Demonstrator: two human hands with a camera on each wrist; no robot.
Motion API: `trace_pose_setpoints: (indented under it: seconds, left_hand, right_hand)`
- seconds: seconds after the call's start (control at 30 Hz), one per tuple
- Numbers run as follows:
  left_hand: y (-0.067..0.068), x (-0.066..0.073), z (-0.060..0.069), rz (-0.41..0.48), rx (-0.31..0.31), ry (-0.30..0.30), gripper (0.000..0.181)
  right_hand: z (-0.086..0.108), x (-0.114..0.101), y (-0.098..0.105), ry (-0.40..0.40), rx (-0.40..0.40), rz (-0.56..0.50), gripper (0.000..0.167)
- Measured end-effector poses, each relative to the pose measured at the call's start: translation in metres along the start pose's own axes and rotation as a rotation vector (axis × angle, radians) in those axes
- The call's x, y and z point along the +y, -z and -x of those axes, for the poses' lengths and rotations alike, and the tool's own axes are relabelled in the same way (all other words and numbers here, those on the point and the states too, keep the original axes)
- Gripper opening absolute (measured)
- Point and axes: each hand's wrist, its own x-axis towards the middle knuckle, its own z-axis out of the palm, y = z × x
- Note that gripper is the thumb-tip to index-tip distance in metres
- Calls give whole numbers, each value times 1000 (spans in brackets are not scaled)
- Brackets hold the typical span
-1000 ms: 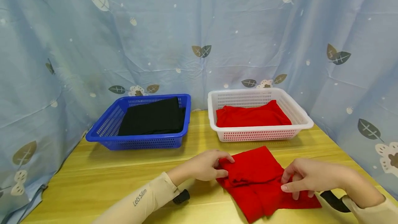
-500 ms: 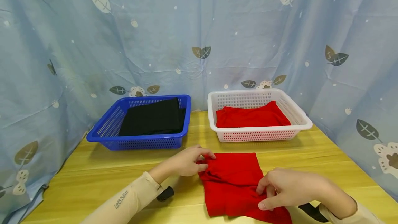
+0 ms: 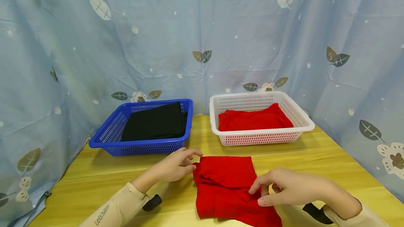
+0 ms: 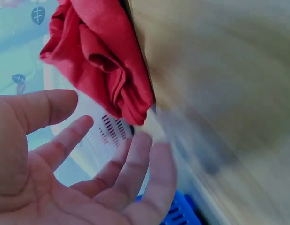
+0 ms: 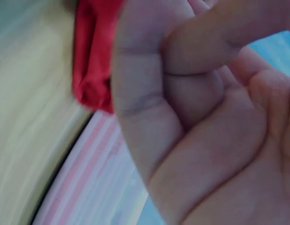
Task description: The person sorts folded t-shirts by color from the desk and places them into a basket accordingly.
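A red garment (image 3: pixel 225 185), folded into a rough rectangle with a crease across its middle, lies on the table; its exact kind cannot be told. At its left edge my left hand (image 3: pixel 175 165) hovers with fingers spread. In the left wrist view a gap shows between the left hand (image 4: pixel 107 173) and the garment's rolled folds (image 4: pixel 102 61). Over the garment's right side is my right hand (image 3: pixel 293 188), its fingers loosely bent and thumb apart from the index finger. The right wrist view shows the bent fingers (image 5: pixel 140 89) in front of the red cloth (image 5: pixel 93 56), with nothing visibly pinched.
A blue basket (image 3: pixel 142 143) with folded black cloth (image 3: pixel 154 122) stands at the back left of the wooden table (image 3: pixel 126 171). To its right is a white basket (image 3: pixel 262 132) holding a folded red cloth (image 3: pixel 255 118). A light-blue leaf-patterned curtain (image 3: pixel 157 27) hangs behind.
The red garment has slid left and turned straighter to the table. Both hands moved left along with it, and my left hand has come away from its edge.
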Motion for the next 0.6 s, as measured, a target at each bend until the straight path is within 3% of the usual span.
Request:
trace_pose_setpoints:
  seconds: [0.13,0.23,0.3,0.43,0.6]
  left_hand:
    - [3,0,10,196,-66,67,47]
    - [1,2,14,407,-142,149,54]
    - [-2,5,16,503,-182,187,60]
    - [-5,8,17,608,-223,235,67]
    - [-8,9,15,710,-262,248,63]
  right_hand:
    - [7,13,13,26,114,40,32]
    - [9,23,17,5,179,95,42]
    - [8,27,17,-31,193,113,50]
    - [5,35,16,-85,168,68,58]
    - [-3,40,13,-123,81,-161,60]
